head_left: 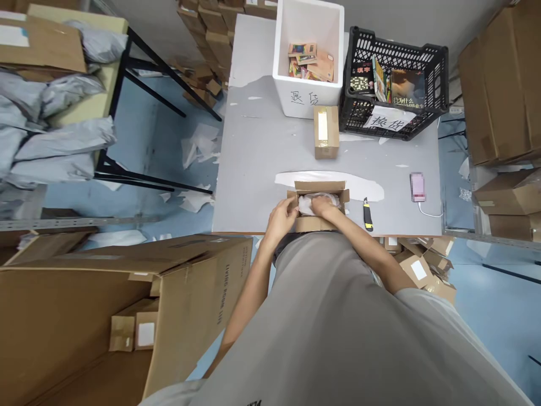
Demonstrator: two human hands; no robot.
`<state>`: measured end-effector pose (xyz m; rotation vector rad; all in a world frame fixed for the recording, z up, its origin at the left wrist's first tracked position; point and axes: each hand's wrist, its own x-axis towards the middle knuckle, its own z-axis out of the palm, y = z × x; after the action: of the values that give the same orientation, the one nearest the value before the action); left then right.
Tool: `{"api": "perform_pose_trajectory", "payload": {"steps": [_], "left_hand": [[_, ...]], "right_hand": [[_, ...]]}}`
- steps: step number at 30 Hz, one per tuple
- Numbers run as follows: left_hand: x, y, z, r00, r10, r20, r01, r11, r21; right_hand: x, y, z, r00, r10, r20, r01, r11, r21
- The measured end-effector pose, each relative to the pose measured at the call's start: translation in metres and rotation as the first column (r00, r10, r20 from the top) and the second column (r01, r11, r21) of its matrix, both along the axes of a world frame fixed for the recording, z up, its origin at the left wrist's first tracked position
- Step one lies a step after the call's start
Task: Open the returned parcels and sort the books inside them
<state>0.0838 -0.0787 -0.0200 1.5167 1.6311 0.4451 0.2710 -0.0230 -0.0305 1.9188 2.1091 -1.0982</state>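
Observation:
An opened cardboard box (320, 224) stands at the table's front edge, its flaps raised. White wrapping (305, 204) fills what shows of its inside. At the box's left end, my left hand (282, 217) has its fingers and thumb closed on the edge. My right hand (322, 206) reaches down into the box onto the white wrapping, with its fingertips hidden. To the right of the box lies a yellow and black utility knife (367, 215). Farther back is a taped cardboard box (327, 132) with a white label.
A white foam bin (291, 96) and a black plastic crate (353, 115), both holding books, stand at the back of the table (253, 152). A phone (417, 187) on a cable lies right. A large open carton (198, 304) is at the lower left; grey parcels (63, 141) lie left.

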Motion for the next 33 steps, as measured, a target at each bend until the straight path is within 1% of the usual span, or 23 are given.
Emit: {"api": "perform_pose_trajectory", "payload": {"steps": [2, 3, 4, 5, 6, 8, 10, 12, 14, 16, 21, 24, 28, 31, 33], "left_hand": [[-0.005, -0.003, 0.005, 0.998, 0.049, 0.029, -0.05, 0.999, 0.012], [-0.008, -0.004, 0.007, 0.997, 0.074, 0.037, -0.075, 0.997, 0.019], [-0.011, -0.006, 0.008, 0.995, 0.098, 0.034, -0.099, 0.995, 0.027], [-0.013, -0.007, 0.009, 0.992, 0.122, 0.019, -0.122, 0.992, 0.032], [-0.014, -0.008, 0.01, 0.99, 0.141, -0.008, -0.14, 0.99, 0.033], [-0.015, -0.008, 0.009, 0.985, 0.154, -0.08, -0.153, 0.988, 0.025], [-0.012, -0.008, 0.006, 0.982, 0.129, -0.139, -0.13, 0.991, -0.002], [-0.008, -0.008, 0.003, 0.982, 0.089, -0.168, -0.095, 0.995, -0.031], [-0.003, -0.008, 0.0, 0.982, 0.055, -0.178, -0.063, 0.997, -0.043], [0.003, -0.008, -0.003, 0.98, 0.037, -0.195, -0.046, 0.998, -0.042], [0.017, -0.01, -0.005, 0.967, 0.046, -0.25, -0.057, 0.998, -0.037], [0.02, -0.014, -0.001, 0.955, 0.105, -0.277, -0.113, 0.993, -0.014], [0.016, -0.021, 0.005, 0.922, 0.202, -0.331, -0.211, 0.977, 0.009], [0.013, -0.03, 0.009, 0.902, 0.25, -0.352, -0.265, 0.964, 0.004], [0.014, -0.038, 0.014, 0.901, 0.261, -0.347, -0.277, 0.961, 0.002]], "right_hand": [[0.019, -0.013, 0.01, 0.998, 0.047, 0.037, -0.047, 0.999, -0.005], [0.031, -0.021, 0.015, 0.998, 0.052, 0.035, -0.053, 0.998, 0.032], [0.044, -0.03, 0.021, 0.999, 0.046, 0.018, -0.047, 0.992, 0.119], [0.057, -0.038, 0.025, 1.0, 0.0, -0.002, 0.0, 0.977, 0.214], [0.071, -0.045, 0.029, 0.997, -0.077, -0.018, 0.079, 0.954, 0.289], [0.095, -0.058, 0.032, 0.959, -0.282, -0.014, 0.267, 0.891, 0.367], [0.113, -0.066, 0.029, 0.89, -0.455, 0.006, 0.423, 0.832, 0.36], [0.121, -0.071, 0.023, 0.839, -0.545, 0.021, 0.512, 0.8, 0.312], [0.122, -0.073, 0.017, 0.825, -0.565, 0.015, 0.542, 0.798, 0.265], [0.118, -0.073, 0.013, 0.827, -0.562, 0.004, 0.545, 0.804, 0.239], [0.11, -0.069, 0.012, 0.818, -0.575, -0.028, 0.563, 0.789, 0.247], [0.113, -0.067, 0.014, 0.82, -0.571, -0.047, 0.563, 0.787, 0.254], [0.124, -0.071, 0.016, 0.822, -0.567, -0.054, 0.561, 0.789, 0.249], [0.135, -0.081, 0.018, 0.813, -0.575, -0.095, 0.579, 0.781, 0.232], [0.143, -0.094, 0.019, 0.798, -0.585, -0.145, 0.602, 0.766, 0.223]]}}
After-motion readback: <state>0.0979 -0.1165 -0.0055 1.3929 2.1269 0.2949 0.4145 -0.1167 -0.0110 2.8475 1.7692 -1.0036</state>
